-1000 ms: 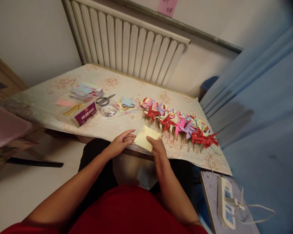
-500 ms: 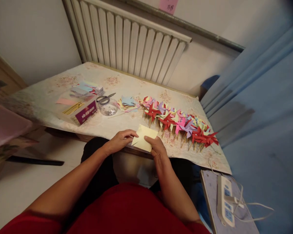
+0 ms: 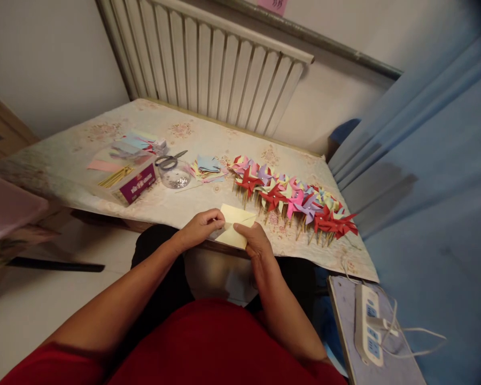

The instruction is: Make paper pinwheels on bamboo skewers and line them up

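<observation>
A pale yellow square of paper (image 3: 233,239) with slits in it is held just over the table's front edge. My right hand (image 3: 257,239) grips its right side, thumb on top and the other fingers underneath. At the left edge, my left hand (image 3: 203,228) pinches a part of the same sheet; the exact spot is partly hidden by the fingers. Beyond my hands, to the right, stand rows of paper pinwheels (image 3: 274,197) on thin sticks, in red, pink, purple and yellow. A stack of coloured paper squares (image 3: 209,167) lies ahead of my hands.
On the left of the flowered table (image 3: 200,200) are a purple-and-white box (image 3: 138,184) of sticks, a clear dish (image 3: 177,180) of small shiny pieces, and scissors (image 3: 169,161) resting on its rim. A power strip (image 3: 369,326) lies on a stand at the right.
The yellow paper has been turned in my hands, so a slit now shows at its upper right. My left fingers have closed onto its left side.
</observation>
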`<action>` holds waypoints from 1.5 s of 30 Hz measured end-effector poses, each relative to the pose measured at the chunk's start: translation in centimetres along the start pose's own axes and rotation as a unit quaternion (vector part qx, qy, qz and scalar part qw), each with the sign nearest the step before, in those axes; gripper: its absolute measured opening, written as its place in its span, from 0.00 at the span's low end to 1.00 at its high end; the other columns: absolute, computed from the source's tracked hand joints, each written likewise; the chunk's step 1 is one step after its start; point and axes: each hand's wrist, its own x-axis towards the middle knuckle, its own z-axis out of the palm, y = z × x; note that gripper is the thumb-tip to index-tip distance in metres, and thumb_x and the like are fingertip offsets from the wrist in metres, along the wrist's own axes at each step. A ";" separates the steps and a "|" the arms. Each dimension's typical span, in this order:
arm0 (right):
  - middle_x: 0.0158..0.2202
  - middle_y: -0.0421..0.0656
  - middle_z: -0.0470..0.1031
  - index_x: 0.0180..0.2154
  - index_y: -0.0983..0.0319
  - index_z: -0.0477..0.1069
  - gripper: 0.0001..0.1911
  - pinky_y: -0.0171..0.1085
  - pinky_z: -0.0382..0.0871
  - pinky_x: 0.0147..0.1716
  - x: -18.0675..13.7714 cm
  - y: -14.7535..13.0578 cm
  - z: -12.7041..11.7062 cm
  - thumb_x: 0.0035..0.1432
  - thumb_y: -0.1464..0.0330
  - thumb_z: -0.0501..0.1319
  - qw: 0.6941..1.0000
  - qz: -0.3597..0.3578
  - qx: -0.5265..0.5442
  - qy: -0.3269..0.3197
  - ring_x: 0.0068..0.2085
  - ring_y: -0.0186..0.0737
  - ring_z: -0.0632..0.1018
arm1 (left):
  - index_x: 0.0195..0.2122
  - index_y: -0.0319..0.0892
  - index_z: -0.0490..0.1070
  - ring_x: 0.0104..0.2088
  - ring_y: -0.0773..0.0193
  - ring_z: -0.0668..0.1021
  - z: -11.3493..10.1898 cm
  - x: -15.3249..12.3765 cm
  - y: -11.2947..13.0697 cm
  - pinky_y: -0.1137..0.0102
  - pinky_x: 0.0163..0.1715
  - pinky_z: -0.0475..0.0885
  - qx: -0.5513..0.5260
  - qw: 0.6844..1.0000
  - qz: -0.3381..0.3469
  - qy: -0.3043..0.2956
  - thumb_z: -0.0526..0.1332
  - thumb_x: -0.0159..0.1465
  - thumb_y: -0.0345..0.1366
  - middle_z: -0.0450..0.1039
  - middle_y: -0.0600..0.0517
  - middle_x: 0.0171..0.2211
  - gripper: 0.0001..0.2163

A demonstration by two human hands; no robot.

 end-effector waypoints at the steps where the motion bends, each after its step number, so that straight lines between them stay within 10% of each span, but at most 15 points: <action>1: 0.34 0.43 0.83 0.42 0.64 0.76 0.28 0.38 0.76 0.32 0.0 0.0 0.1 0.33 0.68 0.74 1.000 0.000 0.000 -0.001 0.32 0.44 0.81 | 0.28 0.41 0.70 0.27 0.68 0.67 0.2 0.0 0.0 0.74 0.28 0.64 -0.008 1.000 -0.003 0.004 0.61 0.58 0.43 0.67 0.55 0.26 0.10; 45: 0.26 0.43 0.80 0.35 0.63 0.74 0.21 0.39 0.74 0.34 -0.3 -0.5 0.7 0.41 0.57 0.71 0.999 0.037 -0.019 -0.011 0.36 0.48 0.81 | 0.26 0.42 0.64 0.22 0.70 0.60 0.9 1.0 -0.4 0.74 0.24 0.54 0.132 0.991 -0.016 0.025 0.57 0.56 0.39 0.56 0.60 0.19 0.07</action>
